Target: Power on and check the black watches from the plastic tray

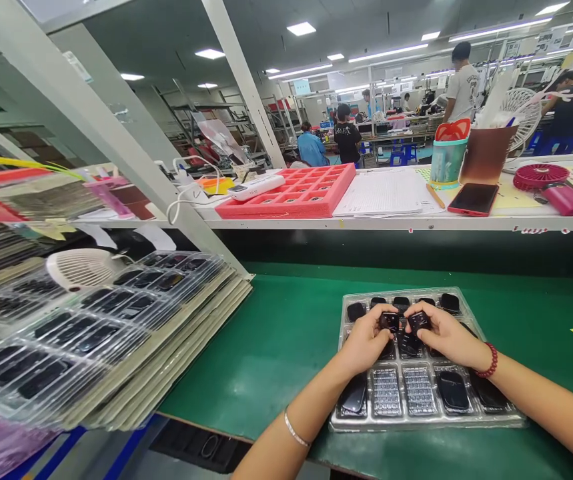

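A clear plastic tray (419, 421) with several compartments lies on the green mat in front of me. Above its middle, my left hand (370, 335) pinches a small glossy black part (389, 323). Close beside it, my right hand (445, 333) grips another small black part (419, 323), its fingers curled round the edges. Under the hands more black pieces sit in the tray. In the front row are black rounded panels, such as this one (453, 390), and two compartments of small grid-like pieces (419, 391). Black blocks (449, 303) fill the back row.
At left stand stacked trays (166, 360) of black parts, with a white fan (83, 268) on them. The shelf ahead holds a red foam tray (291, 193), papers (381, 193), a phone (473, 199) and a pink handheld fan (541, 177). Several people work farther back.
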Tool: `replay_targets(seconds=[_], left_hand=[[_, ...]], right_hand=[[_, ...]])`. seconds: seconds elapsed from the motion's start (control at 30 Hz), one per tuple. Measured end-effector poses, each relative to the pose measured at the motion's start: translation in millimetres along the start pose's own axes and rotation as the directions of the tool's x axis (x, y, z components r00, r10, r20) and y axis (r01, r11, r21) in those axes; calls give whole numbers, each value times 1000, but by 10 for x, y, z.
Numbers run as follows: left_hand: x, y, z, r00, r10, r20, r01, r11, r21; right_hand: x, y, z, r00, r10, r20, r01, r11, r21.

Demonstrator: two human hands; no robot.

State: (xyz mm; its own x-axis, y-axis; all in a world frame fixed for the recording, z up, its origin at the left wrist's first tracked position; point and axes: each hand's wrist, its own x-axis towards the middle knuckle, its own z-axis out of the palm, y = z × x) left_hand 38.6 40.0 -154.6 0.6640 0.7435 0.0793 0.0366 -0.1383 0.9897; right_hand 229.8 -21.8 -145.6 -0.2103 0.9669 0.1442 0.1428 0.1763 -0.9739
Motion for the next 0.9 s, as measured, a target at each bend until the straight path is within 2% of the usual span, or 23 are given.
replay_targets(seconds=[0.07,0.2,0.3,0.4,0.8,0.9], left_hand=[[1,3,5,1000,12,-25,-11,1000,21],[9,15,-7,999,-4,-47,5,999,33],[15,0,-27,998,-43,-40,44,999,22],[21,-9,-32,996,-73,-50,73,997,0],[18,21,-7,999,-3,-53,1,999,-35],[25,23,-19,998,-45,-52,42,997,-68]], right_hand=[[-13,-15,19,1000,-14,19,14,1000,11],[-11,8,3,993,105,55,-109,990,85],[3,40,-26,990,136,47,-140,986,92],[6,35,-28,989,139,46,-142,987,70],[-3,14,6,988,124,87,-135,981,138],[3,23,-14,984,153,96,-166,974,157]])
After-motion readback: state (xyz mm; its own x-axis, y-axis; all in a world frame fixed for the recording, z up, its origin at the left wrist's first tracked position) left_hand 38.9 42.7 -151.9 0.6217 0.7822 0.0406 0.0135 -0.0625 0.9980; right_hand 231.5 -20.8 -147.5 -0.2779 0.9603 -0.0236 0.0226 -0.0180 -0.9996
